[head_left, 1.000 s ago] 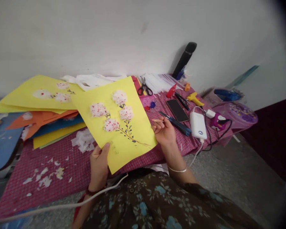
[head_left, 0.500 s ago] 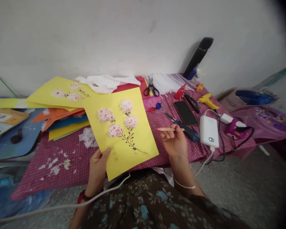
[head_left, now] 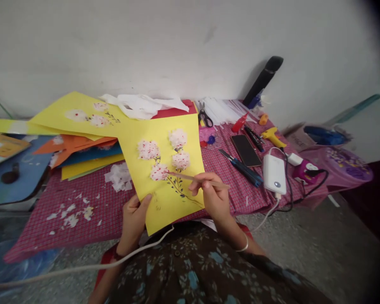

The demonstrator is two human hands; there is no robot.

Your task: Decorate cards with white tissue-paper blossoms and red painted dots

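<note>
My left hand (head_left: 134, 219) grips the lower left edge of a sheet of yellow paper (head_left: 136, 185), thumb on top. Puffy white paper flowers (head_left: 159, 172) speckled with red stand out from the sheet, above a painted brown stem with dark leaves. Between the fingers of my right hand (head_left: 215, 198) is a thin paintbrush (head_left: 196, 179) with a pale handle. Its reddish tip meets or nearly meets the right side of the lowest flower. Behind the sheet's right edge sits a clear paint palette (head_left: 211, 139) with red and blue paint, partly hidden.
Right of the sheet lie scissors (head_left: 204, 116), a utility knife (head_left: 243, 169), a phone (head_left: 246, 150), a white power bank (head_left: 275, 173) and a yellow glue gun (head_left: 273, 137). At left are a second flower sheet (head_left: 82, 114) and paper scraps (head_left: 71, 215) on the checked cloth (head_left: 110, 221).
My right hand has moved left with the paintbrush, bringing its tip from beside the sheet to the lowest flower. The left hand keeps its hold; the sheet has tilted slightly.
</note>
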